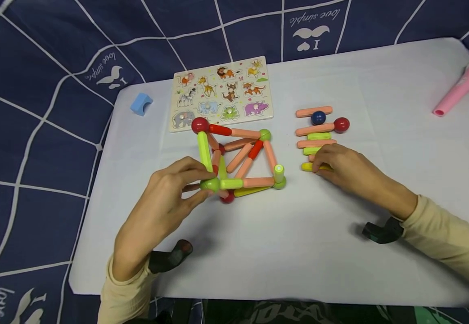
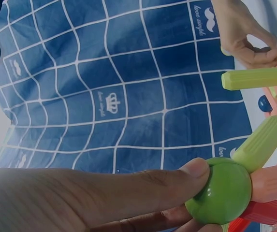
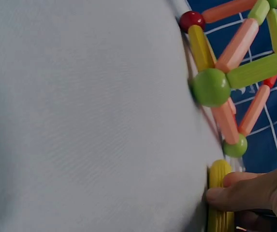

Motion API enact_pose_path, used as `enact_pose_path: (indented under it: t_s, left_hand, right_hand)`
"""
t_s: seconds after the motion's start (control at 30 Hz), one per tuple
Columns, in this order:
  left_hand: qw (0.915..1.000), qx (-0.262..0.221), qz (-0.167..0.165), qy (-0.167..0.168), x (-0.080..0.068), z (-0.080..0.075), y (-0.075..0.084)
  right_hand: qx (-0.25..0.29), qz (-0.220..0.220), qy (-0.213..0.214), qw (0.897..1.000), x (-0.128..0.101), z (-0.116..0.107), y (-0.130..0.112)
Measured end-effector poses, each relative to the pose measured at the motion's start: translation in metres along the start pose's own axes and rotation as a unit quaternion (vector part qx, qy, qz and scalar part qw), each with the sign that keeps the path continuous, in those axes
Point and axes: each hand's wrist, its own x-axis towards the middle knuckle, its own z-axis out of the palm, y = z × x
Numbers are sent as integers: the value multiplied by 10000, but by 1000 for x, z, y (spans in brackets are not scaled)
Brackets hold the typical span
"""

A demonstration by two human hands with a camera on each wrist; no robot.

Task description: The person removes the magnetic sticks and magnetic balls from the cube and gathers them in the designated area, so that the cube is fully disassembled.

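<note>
A frame of magnetic sticks and balls [image 1: 240,157] stands on the white sheet [image 1: 299,252]. My left hand [image 1: 202,186] pinches the green ball [image 1: 210,184] at the frame's near left corner; the left wrist view shows my thumb and a finger on that ball [image 2: 219,192]. To the right of the frame, my right hand [image 1: 317,167] lies over a row of loose sticks, its fingertips pinching the yellow stick [image 1: 308,167] that lies nearest me. In the right wrist view, fingers press on the yellow stick [image 3: 219,193] against the sheet.
Loose pink and green sticks [image 1: 314,130], a blue ball [image 1: 317,118] and a red ball [image 1: 341,124] lie beyond my right hand. An animal puzzle board [image 1: 222,92] and a blue block [image 1: 141,104] sit at the back left. A pink toy [image 1: 461,85] lies far right.
</note>
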Motion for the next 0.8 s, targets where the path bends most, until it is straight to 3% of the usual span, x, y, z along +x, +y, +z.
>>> enact_pose_path:
  t_s: [0.23,0.5,0.8]
  left_hand:
    - [10000,49,55,3,1,0,0]
    - [10000,-7,29,-2,-1,-1,0]
    - [10000,14,64,5,0,1,-1]
  right_hand:
    - [-24,-39,-29,10000,3,-1,-5]
    - [1344,-33,-447,9899,15,10,-40]
    - [1194,-46,-133,9927,23,25,-59]
